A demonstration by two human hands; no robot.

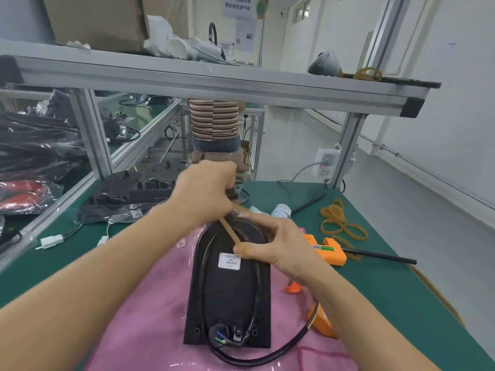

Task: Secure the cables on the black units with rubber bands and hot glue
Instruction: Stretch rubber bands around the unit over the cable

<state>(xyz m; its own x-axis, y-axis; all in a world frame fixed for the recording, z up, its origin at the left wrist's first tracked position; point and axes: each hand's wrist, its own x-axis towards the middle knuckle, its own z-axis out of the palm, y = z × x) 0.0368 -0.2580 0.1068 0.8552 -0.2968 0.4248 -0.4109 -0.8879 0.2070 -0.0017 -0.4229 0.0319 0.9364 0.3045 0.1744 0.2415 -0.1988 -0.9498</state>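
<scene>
Black unit (227, 295) lies flat on a pink bag (150, 311) on the green desk (388, 290), its cable (257, 274) coiled along the rim, ready to be bound. A tan rubber band (230, 231) runs taut across its far end: the left hand (203, 188) has its grip clamped on the upper stretch, pulling away, while the right hand (276, 242) pinches the lower end against the unit, apparently to hook it over the cable. Just beside sits the orange glue gun (329, 250), with spare bands (340, 223) near it.
</scene>
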